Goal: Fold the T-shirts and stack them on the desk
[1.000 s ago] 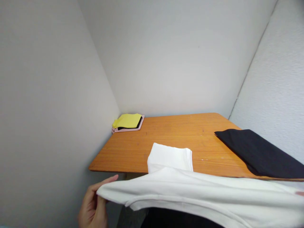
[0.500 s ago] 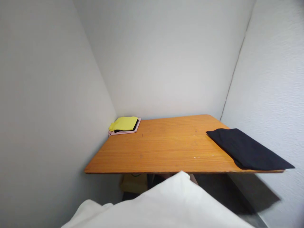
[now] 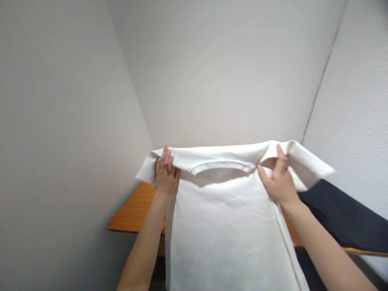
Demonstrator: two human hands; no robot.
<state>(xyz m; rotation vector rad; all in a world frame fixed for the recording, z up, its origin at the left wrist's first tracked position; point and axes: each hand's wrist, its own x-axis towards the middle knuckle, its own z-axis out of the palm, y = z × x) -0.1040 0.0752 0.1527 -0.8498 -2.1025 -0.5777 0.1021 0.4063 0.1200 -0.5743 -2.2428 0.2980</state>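
I hold a white T-shirt (image 3: 224, 218) up in front of me, stretched between both hands over the wooden table (image 3: 133, 208). My left hand (image 3: 165, 173) grips the left shoulder of the T-shirt, fingers closed on the cloth. At the right shoulder, my right hand (image 3: 279, 182) pinches the fabric. The neckline shows between the hands, and the sleeves stick out to either side. The T-shirt's body hangs down toward me and hides most of the tabletop.
A folded black cloth (image 3: 336, 212) lies on the right side of the table, by the right wall. White walls close in the table on the left, back and right. The yellow-topped stack at the back left is hidden by the T-shirt.
The T-shirt was low at the table's near edge, then bunched below view. Now both hands have raised it and spread it by the shoulders over the table.
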